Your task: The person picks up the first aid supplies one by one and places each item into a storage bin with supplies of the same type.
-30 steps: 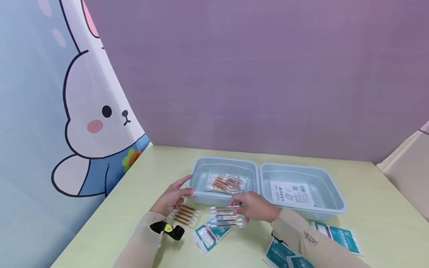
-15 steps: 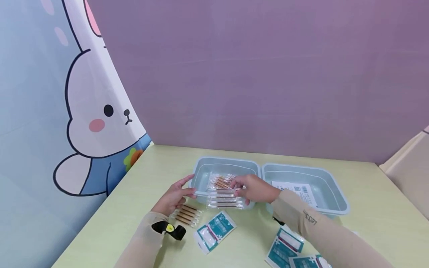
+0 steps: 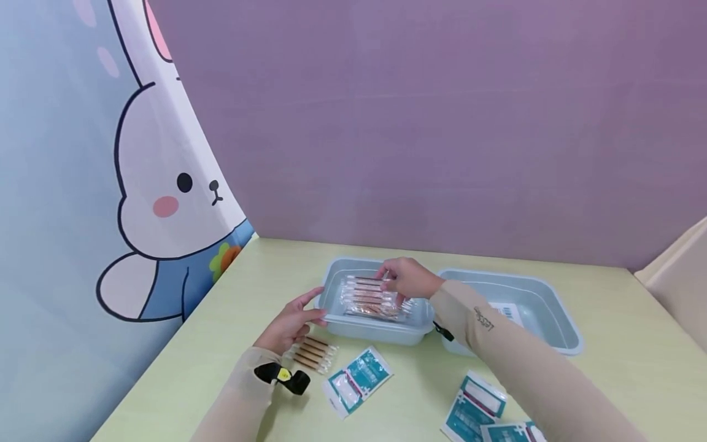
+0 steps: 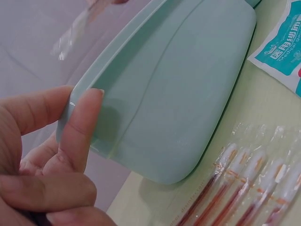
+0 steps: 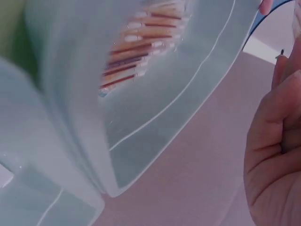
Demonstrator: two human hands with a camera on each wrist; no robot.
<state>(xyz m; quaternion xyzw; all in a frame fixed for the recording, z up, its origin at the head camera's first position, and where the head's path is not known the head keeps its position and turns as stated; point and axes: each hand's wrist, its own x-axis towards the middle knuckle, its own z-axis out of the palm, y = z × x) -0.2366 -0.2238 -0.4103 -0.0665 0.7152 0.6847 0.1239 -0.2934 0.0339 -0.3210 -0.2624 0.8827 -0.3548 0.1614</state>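
Note:
My left hand (image 3: 288,324) pinches the near left corner of a pale blue-green plastic bin (image 3: 381,334), thumb and forefinger at its rim (image 4: 77,101). Over the inside of that bin, my right hand (image 3: 413,279) grips a clear packet of cotton swabs (image 3: 361,291) by its right end. Brown-stemmed swab packets (image 5: 141,44) lie in the bin, partly hidden by the held one in the head view. Below my left hand another swab packet (image 3: 313,355) rests on the table, its stems reddish brown in the left wrist view.
A second matching bin (image 3: 560,334) stands at the right with a printed white sheet (image 3: 507,312) in it, partly behind my right forearm. Teal-and-white sachets lie in front: one in the middle (image 3: 359,380) and more (image 3: 474,408) by the right sleeve. A purple backdrop rises behind the table.
My right hand has carried the swab packet up and away from the table, from in front of the left bin to over its inside. My left hand keeps its hold on the rim.

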